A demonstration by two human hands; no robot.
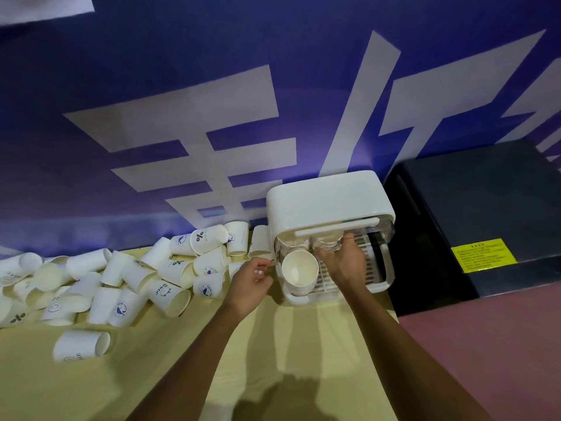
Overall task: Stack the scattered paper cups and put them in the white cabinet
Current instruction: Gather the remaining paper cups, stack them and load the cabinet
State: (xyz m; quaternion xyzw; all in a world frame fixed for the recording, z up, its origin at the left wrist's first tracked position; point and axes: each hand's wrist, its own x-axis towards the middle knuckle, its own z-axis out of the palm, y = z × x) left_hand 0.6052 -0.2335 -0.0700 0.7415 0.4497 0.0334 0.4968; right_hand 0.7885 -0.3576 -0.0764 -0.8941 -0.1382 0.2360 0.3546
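I see printed white paper cups tumbled on their sides left of the open white cabinet; cup stacks stand inside.

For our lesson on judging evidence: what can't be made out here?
Head view:
- Count of the rear cup stack: the right hand gripping it and the white cabinet lid hide it.
- The cup pile: cut off at left edge.
- The yellow label: text too small.
- What the left hand pinches, if anything: blurred.

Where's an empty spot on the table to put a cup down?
The yellow tabletop is bare in front, between the lone fallen cup and the white cabinet. It is crowded by the wall, where the cup pile lies.
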